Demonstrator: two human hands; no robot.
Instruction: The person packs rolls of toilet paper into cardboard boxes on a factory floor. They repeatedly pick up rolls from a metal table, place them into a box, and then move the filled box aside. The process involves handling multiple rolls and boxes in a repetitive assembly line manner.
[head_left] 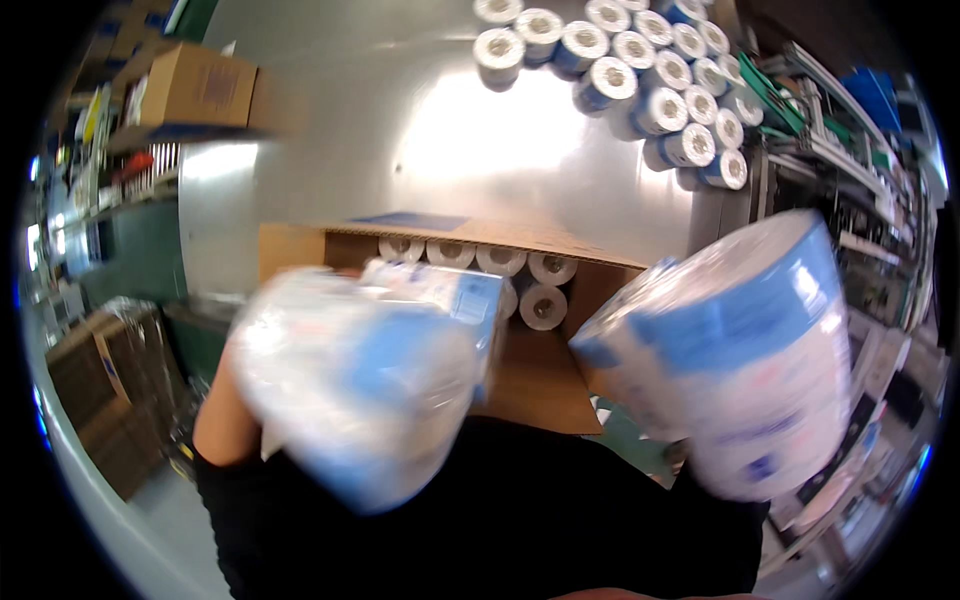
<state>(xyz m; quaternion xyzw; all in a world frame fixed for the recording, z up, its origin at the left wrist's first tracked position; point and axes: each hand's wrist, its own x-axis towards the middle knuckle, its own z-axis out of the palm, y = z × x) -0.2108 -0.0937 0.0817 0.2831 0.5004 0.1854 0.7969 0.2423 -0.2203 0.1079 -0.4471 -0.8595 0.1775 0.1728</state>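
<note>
Blurred wrapped paper rolls [350, 390], white and blue under shiny film, are lifted before my chest on the left. My bare left forearm [226, 415] runs up behind them, and the left hand's fingers are covered. On the right, wrapped paper rolls [765, 350] with a blue band are held up, tilted; they hide my right hand. Between and beyond both loads stands an open cardboard box [545, 375]. White rolls [543, 307] lie inside it at the far side, hollow cores showing.
A metal table [340, 130] stretches away beyond the box. Many white-and-blue rolls [633, 50] stand grouped at its far right. A brown carton [205, 88] is at the far left. Stacked cardboard [95, 390] stands lower left. Metal racking [850, 200] lines the right side.
</note>
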